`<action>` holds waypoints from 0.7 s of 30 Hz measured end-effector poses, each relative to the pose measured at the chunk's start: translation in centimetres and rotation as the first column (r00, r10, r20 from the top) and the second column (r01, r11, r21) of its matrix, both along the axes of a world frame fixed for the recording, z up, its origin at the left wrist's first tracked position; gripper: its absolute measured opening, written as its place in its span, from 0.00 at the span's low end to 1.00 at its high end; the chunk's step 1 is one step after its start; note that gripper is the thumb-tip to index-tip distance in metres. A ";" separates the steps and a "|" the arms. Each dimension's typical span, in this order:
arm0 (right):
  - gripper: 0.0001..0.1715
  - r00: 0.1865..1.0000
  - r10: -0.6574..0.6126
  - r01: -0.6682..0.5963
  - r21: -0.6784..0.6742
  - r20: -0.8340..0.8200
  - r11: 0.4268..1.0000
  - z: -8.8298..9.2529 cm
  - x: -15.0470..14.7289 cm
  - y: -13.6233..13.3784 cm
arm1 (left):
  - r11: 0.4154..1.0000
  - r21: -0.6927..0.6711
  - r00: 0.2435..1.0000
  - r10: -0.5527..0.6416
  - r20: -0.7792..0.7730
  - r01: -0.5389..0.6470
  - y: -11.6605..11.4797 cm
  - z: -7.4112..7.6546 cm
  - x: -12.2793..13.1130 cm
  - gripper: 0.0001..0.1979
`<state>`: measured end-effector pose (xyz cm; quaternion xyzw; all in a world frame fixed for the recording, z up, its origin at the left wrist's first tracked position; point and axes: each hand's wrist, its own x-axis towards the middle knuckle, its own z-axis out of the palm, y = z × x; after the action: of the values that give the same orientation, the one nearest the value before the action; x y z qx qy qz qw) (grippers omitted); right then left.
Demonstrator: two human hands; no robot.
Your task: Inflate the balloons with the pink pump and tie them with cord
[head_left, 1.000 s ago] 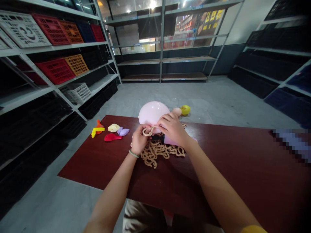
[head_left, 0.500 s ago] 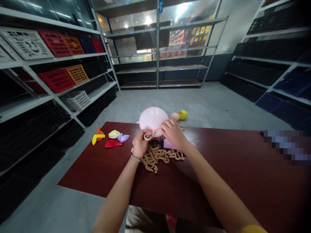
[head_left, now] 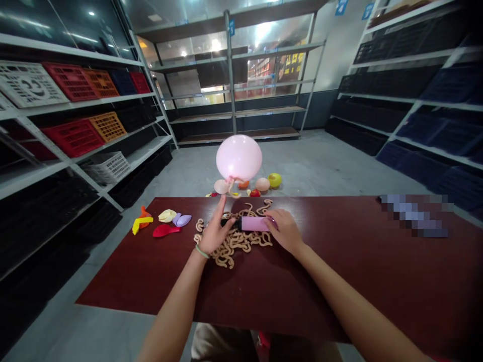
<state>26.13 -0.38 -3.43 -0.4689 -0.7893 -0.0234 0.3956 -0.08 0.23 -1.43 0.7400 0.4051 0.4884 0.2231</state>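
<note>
Head view, pink balloon pump (head_left: 254,223) between hands (head_left: 216,232) (head_left: 285,231)

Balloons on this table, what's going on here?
A person at a dark red table has their right hand on a pink balloon pump and their left hand beside its black nozzle, above a tangle of curly tan strands. A round pink balloon shows beyond the far edge, and a flat red balloon lies to the left.

This was a stockroom: beyond the fingers (head_left: 222,207) stood long metal shelves (head_left: 231,75), left of the fingers the racks held red plastic crates (head_left: 71,137), and blue number signs (head_left: 341,7) hung high to their right.
</note>
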 end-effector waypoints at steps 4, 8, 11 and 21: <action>0.13 0.998 0.008 -0.008 0.008 0.065 1.000 -0.3 -0.2 -0.3 | 0.996 -0.065 0.996 0.071 0.051 -0.068 0.2 -0.5 -0.3 0.22; 0.14 0.993 0.023 -0.027 0.033 0.119 0.999 -0.3 -0.2 -0.3 | 0.971 -0.035 0.970 0.238 0.040 -0.236 0.3 -1.2 -0.8 0.15; 0.17 0.983 0.046 -0.057 0.056 0.180 0.997 -0.3 -0.5 -0.3 | 0.968 0.036 0.967 0.250 -0.049 -0.248 0.1 -1.7 -0.9 0.13; 0.20 0.946 0.073 -0.123 0.140 0.317 0.983 -1.1 -2.3 -1.0 | 0.962 0.172 0.946 0.246 -0.211 -0.212 0.2 0.7 -1.2 0.14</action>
<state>23.82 -1.36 -4.52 -0.3867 -0.8597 -0.1394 0.3033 -1.31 0.40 -0.78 0.7539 0.4743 0.4505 0.0610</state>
